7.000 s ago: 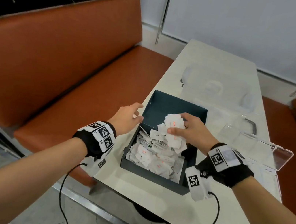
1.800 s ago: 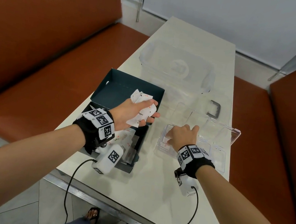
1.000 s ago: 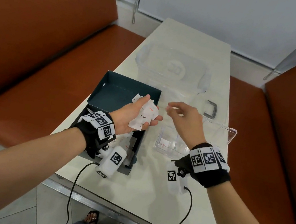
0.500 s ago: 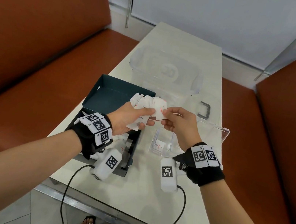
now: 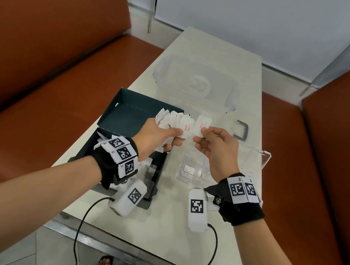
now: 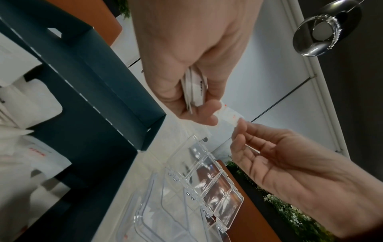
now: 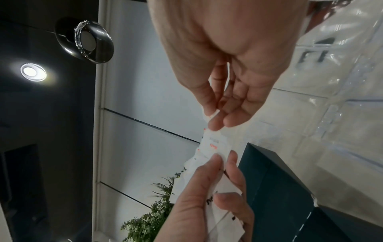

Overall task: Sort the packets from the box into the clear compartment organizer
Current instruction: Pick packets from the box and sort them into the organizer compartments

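My left hand (image 5: 174, 136) grips a fanned bunch of white packets (image 5: 172, 120) above the dark teal box (image 5: 127, 113). My right hand (image 5: 200, 135) pinches one white packet with red print (image 5: 202, 124) at the bunch's right end. In the left wrist view the left hand (image 6: 199, 104) curls round the bunch (image 6: 196, 88) while the right hand (image 6: 238, 129) holds the single packet (image 6: 230, 116) by its corner. The clear compartment organizer (image 5: 193, 173) lies open below the hands, with a packet in its near-left compartment. More packets (image 5: 149, 169) lie in the box.
A large clear tub (image 5: 197, 85) stands behind the box, a grey handle (image 5: 241, 131) to its right. The organizer's lid (image 5: 256, 158) is folded open to the right. Orange benches flank the white table (image 5: 155, 227). Cables hang from both wrists over the table's near edge.
My right hand rose from the organizer to the bunch in my left hand and took hold of one packet. That packet now stands slightly apart to the right.
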`<state>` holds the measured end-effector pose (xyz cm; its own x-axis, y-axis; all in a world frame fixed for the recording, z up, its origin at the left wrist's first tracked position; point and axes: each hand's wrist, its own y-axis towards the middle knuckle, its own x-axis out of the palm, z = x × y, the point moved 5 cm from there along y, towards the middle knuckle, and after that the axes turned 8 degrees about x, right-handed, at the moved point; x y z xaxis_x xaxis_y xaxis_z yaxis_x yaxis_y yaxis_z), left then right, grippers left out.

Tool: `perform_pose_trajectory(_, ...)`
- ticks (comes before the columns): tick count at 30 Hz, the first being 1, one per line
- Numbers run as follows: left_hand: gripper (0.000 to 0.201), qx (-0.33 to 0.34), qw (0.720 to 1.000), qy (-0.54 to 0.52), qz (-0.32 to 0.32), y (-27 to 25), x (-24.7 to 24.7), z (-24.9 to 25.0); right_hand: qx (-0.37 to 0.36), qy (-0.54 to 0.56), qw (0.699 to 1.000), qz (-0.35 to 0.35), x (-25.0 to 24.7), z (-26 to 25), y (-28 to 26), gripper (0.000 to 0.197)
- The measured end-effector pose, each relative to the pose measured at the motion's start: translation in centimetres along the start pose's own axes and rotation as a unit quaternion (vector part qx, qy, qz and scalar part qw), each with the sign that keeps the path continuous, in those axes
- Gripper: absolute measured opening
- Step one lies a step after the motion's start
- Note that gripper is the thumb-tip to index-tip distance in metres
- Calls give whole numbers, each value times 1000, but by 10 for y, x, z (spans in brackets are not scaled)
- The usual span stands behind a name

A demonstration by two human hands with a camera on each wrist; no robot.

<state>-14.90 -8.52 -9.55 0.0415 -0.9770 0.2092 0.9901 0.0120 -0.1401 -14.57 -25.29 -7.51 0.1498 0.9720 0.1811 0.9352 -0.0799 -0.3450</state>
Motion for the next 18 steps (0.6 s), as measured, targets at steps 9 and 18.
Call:
perform_pose_trajectory(9, 22, -3, 1000, -22, 0, 2, 1, -3, -18, -30, 999, 2, 1, 8, -1, 8)
perform_pose_trajectory(18, 24, 13, 999, 14, -51, 1, 7, -4, -24, -112, 993, 35, 3, 15, 3, 23)
